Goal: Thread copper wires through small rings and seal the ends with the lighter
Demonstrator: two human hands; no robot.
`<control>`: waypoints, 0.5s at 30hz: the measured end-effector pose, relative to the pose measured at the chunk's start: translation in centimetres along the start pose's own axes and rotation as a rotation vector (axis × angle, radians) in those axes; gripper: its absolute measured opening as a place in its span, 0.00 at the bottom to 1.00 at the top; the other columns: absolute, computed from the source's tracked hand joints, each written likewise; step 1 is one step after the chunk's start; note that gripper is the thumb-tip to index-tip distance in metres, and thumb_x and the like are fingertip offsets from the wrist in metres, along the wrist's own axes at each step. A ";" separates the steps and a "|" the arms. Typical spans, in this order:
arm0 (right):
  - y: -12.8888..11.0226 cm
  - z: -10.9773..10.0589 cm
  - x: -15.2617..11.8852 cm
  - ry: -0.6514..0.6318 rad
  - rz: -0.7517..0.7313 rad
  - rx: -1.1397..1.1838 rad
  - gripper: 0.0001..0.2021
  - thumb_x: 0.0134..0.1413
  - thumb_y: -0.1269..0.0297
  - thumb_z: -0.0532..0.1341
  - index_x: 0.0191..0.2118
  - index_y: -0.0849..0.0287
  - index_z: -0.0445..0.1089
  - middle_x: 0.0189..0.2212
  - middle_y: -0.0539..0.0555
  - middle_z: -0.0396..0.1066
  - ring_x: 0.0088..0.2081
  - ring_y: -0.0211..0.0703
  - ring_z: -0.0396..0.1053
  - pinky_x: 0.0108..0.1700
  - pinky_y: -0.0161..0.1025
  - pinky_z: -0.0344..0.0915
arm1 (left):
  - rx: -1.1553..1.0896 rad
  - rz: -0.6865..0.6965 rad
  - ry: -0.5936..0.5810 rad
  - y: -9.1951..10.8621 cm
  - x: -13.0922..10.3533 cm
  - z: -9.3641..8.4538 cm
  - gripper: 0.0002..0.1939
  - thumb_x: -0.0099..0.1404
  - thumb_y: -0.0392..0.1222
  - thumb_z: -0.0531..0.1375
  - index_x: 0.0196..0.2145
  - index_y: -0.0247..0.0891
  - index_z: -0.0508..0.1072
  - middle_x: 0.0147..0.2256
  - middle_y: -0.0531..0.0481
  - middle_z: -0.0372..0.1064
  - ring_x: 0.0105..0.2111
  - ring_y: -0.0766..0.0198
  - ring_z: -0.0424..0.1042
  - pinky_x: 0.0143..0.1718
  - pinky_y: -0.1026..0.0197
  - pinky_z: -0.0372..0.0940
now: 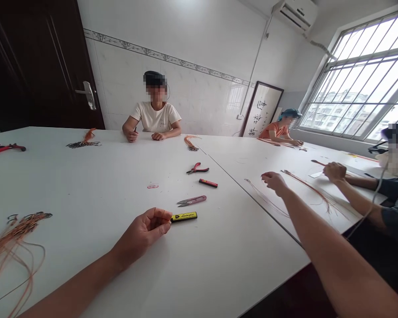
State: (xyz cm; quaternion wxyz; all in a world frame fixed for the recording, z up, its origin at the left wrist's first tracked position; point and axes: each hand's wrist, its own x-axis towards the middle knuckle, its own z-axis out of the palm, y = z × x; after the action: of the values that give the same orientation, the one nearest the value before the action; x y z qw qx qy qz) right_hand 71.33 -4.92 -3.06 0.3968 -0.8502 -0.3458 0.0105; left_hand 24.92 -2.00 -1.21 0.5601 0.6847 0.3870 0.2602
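My left hand [151, 227] is above the near part of the white table, thumb and index finger pinched together and the other fingers curled. Its fingertips meet the left end of a yellow and black lighter [185, 217] in the view; whether they grip it or only overlap it is unclear. Stretched out to the right, my right hand [274, 183] has its fingers bent in a pinch. Anything between them is too small to make out. Close beside it, thin cords [265, 198] lie on the table, with a bundle of orange cords [308, 187] further right.
Thread snips [192, 201], a red lighter [208, 183] and red-handled pliers [198, 168] lie beyond my left hand. A cord bundle [23, 229] spreads at left. A seam [252, 196] crosses the table [96, 190]. Co-workers sit opposite and at the right.
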 end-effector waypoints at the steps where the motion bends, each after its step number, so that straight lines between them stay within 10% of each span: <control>1: 0.2 1.3 0.6 -0.037 0.042 -0.008 0.11 0.55 0.63 0.54 0.39 0.65 0.65 0.33 0.52 0.67 0.30 0.34 0.66 0.31 0.35 0.66 | 0.013 -0.001 0.001 0.0 0.0 0.0 0.13 0.50 0.48 0.60 0.34 0.42 0.70 0.31 0.50 0.64 0.33 0.63 0.63 0.38 0.60 0.59; 7: 1.2 5.3 3.2 -0.099 0.186 -0.056 0.10 0.55 0.62 0.53 0.39 0.61 0.65 0.37 0.53 0.66 0.35 0.36 0.66 0.36 0.37 0.65 | 0.028 -0.016 0.000 -0.3 0.1 0.1 0.11 0.50 0.49 0.59 0.32 0.43 0.70 0.30 0.51 0.66 0.34 0.62 0.64 0.37 0.61 0.59; 15: 1.8 5.0 2.2 -0.020 0.137 -0.080 0.08 0.55 0.62 0.53 0.35 0.61 0.66 0.34 0.52 0.66 0.32 0.33 0.64 0.34 0.35 0.64 | -0.047 0.083 -0.013 -1.9 0.6 0.3 0.11 0.52 0.47 0.58 0.32 0.40 0.69 0.28 0.51 0.64 0.29 0.66 0.63 0.30 0.64 0.59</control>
State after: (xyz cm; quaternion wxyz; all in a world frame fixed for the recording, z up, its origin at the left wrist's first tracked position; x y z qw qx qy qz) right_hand 72.63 -1.09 -7.15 0.3573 -0.8869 -0.2911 0.0323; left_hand 25.03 -1.52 -3.12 0.5671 0.6887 0.3484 0.2877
